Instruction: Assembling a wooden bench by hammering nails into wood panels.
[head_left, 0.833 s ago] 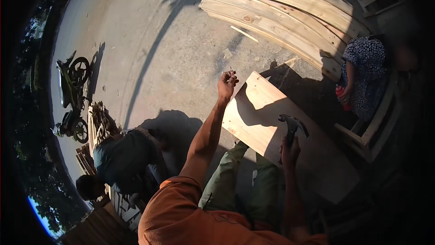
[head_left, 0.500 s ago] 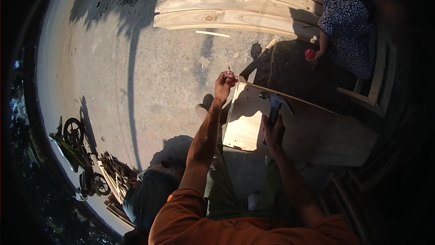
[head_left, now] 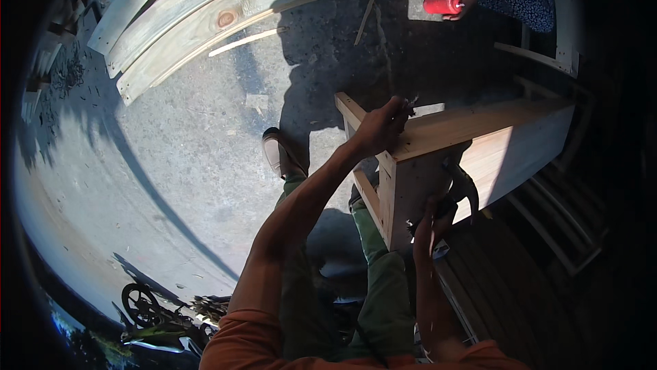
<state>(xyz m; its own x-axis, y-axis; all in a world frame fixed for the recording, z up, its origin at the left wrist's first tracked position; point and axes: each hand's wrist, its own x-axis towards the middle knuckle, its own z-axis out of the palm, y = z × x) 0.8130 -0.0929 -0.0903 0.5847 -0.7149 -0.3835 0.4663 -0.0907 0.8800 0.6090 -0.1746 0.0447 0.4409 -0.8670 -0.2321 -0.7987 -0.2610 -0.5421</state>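
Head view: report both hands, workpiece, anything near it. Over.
Left hand by wooden assembly, pinching small items, unclear which. Right hand gripping hammer. Wooden assembly part sunlit, part shadowed. Another person's hand beyond, holding red container.

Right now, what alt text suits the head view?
A person's right hand grips a hammer by a wooden box-like piece; the left hand, at its upper edge, holds small, unclear bits. At upper right, another person's hand holds a red bottle; boards lie upper left.

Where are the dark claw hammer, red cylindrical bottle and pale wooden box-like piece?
Dark claw hammer (head_left: 470,190): head view, on its curved claw.
Red cylindrical bottle (head_left: 440,5): head view, on its side.
Pale wooden box-like piece (head_left: 479,123): head view, on its upper board.
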